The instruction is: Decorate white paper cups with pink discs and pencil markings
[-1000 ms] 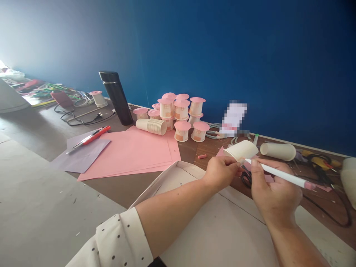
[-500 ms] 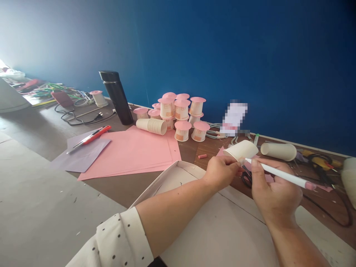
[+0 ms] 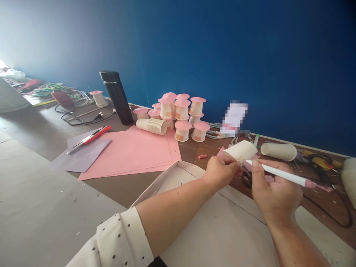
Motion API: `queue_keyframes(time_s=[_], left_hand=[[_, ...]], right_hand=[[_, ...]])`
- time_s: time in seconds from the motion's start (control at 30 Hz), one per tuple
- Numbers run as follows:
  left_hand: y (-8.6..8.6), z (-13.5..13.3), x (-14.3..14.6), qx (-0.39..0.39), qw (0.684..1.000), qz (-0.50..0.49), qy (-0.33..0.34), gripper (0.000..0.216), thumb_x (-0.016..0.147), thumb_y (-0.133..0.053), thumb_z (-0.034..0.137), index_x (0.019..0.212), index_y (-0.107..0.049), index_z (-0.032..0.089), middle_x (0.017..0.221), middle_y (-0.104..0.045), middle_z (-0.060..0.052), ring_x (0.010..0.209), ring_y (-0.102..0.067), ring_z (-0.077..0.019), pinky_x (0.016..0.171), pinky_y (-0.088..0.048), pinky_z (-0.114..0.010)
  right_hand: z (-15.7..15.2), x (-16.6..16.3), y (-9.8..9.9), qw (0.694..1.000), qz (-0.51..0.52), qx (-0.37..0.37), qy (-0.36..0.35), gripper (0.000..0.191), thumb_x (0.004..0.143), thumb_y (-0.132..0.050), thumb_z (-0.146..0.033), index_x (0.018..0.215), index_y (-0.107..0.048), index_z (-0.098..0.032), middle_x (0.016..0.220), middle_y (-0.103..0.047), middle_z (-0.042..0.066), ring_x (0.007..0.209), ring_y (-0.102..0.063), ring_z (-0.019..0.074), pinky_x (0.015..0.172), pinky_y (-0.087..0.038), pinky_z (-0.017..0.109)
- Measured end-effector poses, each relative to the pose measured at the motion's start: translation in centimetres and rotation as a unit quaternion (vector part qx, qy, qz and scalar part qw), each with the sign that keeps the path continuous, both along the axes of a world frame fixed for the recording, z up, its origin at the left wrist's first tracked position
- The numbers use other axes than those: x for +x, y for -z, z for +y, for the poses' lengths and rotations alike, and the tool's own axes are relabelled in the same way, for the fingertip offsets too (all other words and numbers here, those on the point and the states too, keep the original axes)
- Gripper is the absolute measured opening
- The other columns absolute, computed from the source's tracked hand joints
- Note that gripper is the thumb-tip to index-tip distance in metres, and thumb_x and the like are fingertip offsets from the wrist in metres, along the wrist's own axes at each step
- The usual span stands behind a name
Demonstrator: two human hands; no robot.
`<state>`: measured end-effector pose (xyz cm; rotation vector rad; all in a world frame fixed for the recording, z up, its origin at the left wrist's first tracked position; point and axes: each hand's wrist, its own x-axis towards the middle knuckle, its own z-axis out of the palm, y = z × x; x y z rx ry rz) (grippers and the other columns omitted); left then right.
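My left hand (image 3: 222, 168) is closed on the rim side of a white paper cup (image 3: 241, 149), which lies tilted on its side in the air above the table. In my right hand (image 3: 274, 189) is a white marker pen (image 3: 283, 173) with a pink end. Its tip meets the lower side of the cup, where a faint orange mark shows. Black-handled scissors (image 3: 246, 178) lie below the cup, partly hidden by my hands. Beyond stand several paper cups with pink round tops and orange windows and doors, one of them a decorated cup (image 3: 200, 132).
A stack of paper cups (image 3: 151, 126) lies by pink paper sheets (image 3: 133, 152). Left of them are a red utility knife (image 3: 93, 137) and a black flask (image 3: 116, 98). Another cup (image 3: 279, 151) lies at right near cables. A white box lid (image 3: 222, 226) sits under my forearms.
The cup has tilted and shifted very slightly to the left, and the pen tip has moved a little to the right. Both hands keep nearly the same place.
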<state>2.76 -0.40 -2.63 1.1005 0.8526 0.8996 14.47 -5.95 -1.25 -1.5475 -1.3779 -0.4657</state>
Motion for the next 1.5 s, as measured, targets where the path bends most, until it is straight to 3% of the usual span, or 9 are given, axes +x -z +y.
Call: queue_keyframes(time_s=[0.53,0.77,0.97,1.1,1.33,1.5], left_hand=[[-1.2,-0.4,-0.3,-0.029,1.0,0.002,0.005,0.02,0.083,-0.066,0.027,0.065,-0.065,0.016,0.072,-0.069,-0.003,0.066,-0.065,-0.0128,0.072,-0.053,-0.027],[-1.0,-0.4,-0.3,-0.022,1.0,0.005,-0.006,0.02,0.081,-0.067,0.032,0.067,-0.067,0.017,0.072,-0.069,-0.003,0.066,-0.064,-0.0128,0.069,-0.051,-0.025],[-1.1,-0.4,-0.3,-0.012,1.0,0.012,0.01,0.023,0.08,-0.068,0.032,0.063,-0.066,0.017,0.068,-0.067,-0.003,0.064,-0.062,-0.0127,0.068,-0.05,-0.025],[-1.2,-0.5,-0.3,-0.015,1.0,0.013,-0.004,0.023,0.081,-0.068,0.033,0.064,-0.067,0.017,0.069,-0.068,-0.003,0.061,-0.06,-0.0119,0.066,-0.049,-0.025],[-1.2,-0.4,-0.4,-0.032,1.0,-0.002,-0.001,0.02,0.081,-0.066,0.028,0.064,-0.067,0.017,0.068,-0.068,-0.002,0.057,-0.059,-0.0104,0.065,-0.05,-0.024],[-1.5,-0.4,-0.4,-0.064,0.997,-0.031,-0.01,0.019,0.081,-0.066,0.022,0.063,-0.065,0.017,0.069,-0.068,-0.001,0.061,-0.063,-0.0109,0.068,-0.051,-0.024]], right_hand=[[0.1,-0.1,-0.1,0.999,-0.015,0.018,-0.045,0.019,0.089,-0.062,-0.035,0.089,-0.069,-0.017,0.088,-0.073,0.006,0.081,-0.07,0.0183,0.073,-0.053,0.029],[0.0,0.0,0.1,1.0,-0.016,0.01,-0.007,0.019,0.088,-0.063,-0.034,0.087,-0.069,-0.017,0.083,-0.072,0.006,0.075,-0.068,0.0182,0.068,-0.05,0.028],[0.0,0.0,0.0,0.999,-0.026,0.022,-0.032,0.018,0.089,-0.062,-0.033,0.088,-0.069,-0.017,0.088,-0.073,0.006,0.083,-0.069,0.0183,0.074,-0.052,0.028],[0.0,0.0,0.0,1.0,-0.021,0.012,0.0,0.019,0.088,-0.062,-0.035,0.086,-0.068,-0.017,0.084,-0.072,0.007,0.077,-0.068,0.0187,0.068,-0.051,0.028],[0.0,-0.1,-0.1,0.999,-0.029,0.027,-0.035,0.017,0.089,-0.062,-0.032,0.089,-0.069,-0.017,0.087,-0.073,0.006,0.083,-0.07,0.0183,0.074,-0.052,0.028],[0.1,0.1,0.1,1.0,-0.023,0.012,0.007,0.019,0.087,-0.063,-0.034,0.087,-0.069,-0.016,0.087,-0.073,0.008,0.08,-0.069,0.0199,0.07,-0.052,0.029]])
